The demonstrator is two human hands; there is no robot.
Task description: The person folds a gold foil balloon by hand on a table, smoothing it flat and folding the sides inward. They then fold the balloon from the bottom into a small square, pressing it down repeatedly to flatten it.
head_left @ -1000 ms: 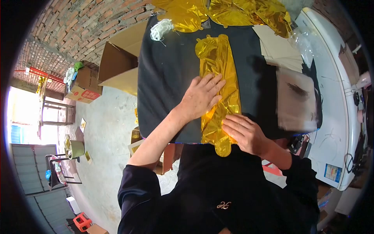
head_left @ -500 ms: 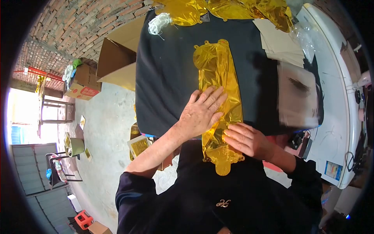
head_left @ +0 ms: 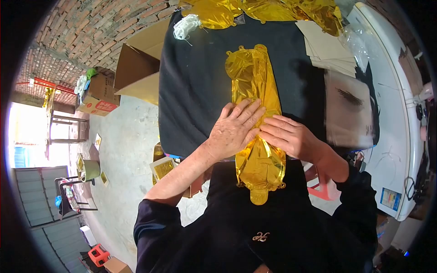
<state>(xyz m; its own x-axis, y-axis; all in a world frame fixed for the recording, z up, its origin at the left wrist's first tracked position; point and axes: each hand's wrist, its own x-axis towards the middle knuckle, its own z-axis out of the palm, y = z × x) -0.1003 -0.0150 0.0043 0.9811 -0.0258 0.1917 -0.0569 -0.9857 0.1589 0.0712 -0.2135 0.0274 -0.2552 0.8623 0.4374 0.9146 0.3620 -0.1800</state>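
A gold foil balloon [head_left: 255,82], flat and folded lengthwise into a long strip, lies on the black cloth-covered table [head_left: 195,91]. Its near end, with small tabs and a rounded tail, hangs over the table's front edge against my dark top. My left hand [head_left: 233,129] rests flat across the middle of the strip, fingers stretched out. Beside it, my right hand [head_left: 291,137] lies on the strip's right side with extended fingers, their tips close to my left thumb. The foil beneath both palms is hidden.
More gold foil [head_left: 282,10] lies along the table's far edge, near a white string bundle [head_left: 185,27]. Cardboard sheets [head_left: 325,48] and a clear plastic packet [head_left: 348,109] sit at the right. An open cardboard box [head_left: 136,68] stands left of the table.
My right hand has slid up along the foil, away from my body, toward my left hand. My left hand stays in nearly the same place. The near part of the strip now lies more spread.
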